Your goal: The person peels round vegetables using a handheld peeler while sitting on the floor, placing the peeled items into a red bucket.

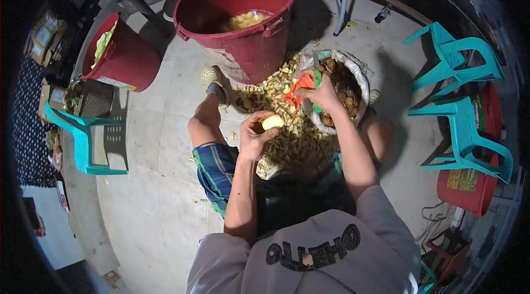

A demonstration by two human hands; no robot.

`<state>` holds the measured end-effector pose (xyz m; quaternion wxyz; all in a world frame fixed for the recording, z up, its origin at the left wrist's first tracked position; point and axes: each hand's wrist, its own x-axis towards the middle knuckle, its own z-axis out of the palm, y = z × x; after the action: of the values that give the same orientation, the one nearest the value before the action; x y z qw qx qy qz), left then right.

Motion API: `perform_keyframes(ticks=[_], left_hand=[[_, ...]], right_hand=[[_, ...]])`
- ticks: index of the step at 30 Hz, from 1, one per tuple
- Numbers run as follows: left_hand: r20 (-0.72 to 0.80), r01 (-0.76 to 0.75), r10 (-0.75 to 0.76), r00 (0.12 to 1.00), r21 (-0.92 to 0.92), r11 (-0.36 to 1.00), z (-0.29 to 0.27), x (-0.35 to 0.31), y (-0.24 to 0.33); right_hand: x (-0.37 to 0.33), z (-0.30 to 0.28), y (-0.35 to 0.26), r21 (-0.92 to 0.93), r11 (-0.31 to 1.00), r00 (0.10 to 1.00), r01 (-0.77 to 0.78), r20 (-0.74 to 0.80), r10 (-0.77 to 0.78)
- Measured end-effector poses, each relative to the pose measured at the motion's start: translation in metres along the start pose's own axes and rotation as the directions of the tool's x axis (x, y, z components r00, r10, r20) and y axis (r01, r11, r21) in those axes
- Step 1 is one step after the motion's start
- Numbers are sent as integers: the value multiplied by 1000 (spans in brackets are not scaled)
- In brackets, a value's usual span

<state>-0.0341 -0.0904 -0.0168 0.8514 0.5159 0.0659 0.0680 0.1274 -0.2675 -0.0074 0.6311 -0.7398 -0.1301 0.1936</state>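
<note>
My left hand (258, 135) grips a smooth, pale yellow peeled potato (273, 122) above a heap of peelings (292, 153) between my legs. To its right, my right hand (324, 95) is closed on a green-handled knife (317, 77), its blade pointing away from me. A crumpled-looking orange-red piece (298, 88) sticks out to the left of that hand; I cannot tell what it is. Just beyond and beneath my right forearm stands a white sack (362, 76) with rolled edges, filled with brown unpeeled potatoes (345, 87).
A large red tub (243, 54) at the far side holds peeled potatoes (247, 19) in liquid. Another red bucket (124, 56) stands farther left. Teal plastic chairs flank me, one at left (83, 142), others at right (461, 128). Loose scraps lie on the pale floor (160, 194).
</note>
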Motion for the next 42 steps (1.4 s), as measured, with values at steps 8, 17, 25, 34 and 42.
perform_keyframes(ticks=[8, 17, 25, 34, 42], left_hand=[[4, 72, -73, 997, -210, 975, -3, -2, 1], [-35, 110, -156, 987, -554, 825, 3, 1, 3], [-66, 32, -57, 996, -341, 939, 0, 2, 11], [-108, -89, 81, 991, -66, 994, -5, 5, -4], [-7, -14, 12, 1000, -274, 961, -8, 4, -2]], right_hand=[[-9, 1, -22, 30, 999, 999, -16, 47, 15], [9, -9, 15, -145, 983, 988, 113, -90, -127], [3, -2, 13, -56, 995, 995, 82, -47, -85], [-3, 23, 5, 114, 986, 993, 119, -26, -117], [6, 9, 12, -217, 976, 975, -25, -223, -24]])
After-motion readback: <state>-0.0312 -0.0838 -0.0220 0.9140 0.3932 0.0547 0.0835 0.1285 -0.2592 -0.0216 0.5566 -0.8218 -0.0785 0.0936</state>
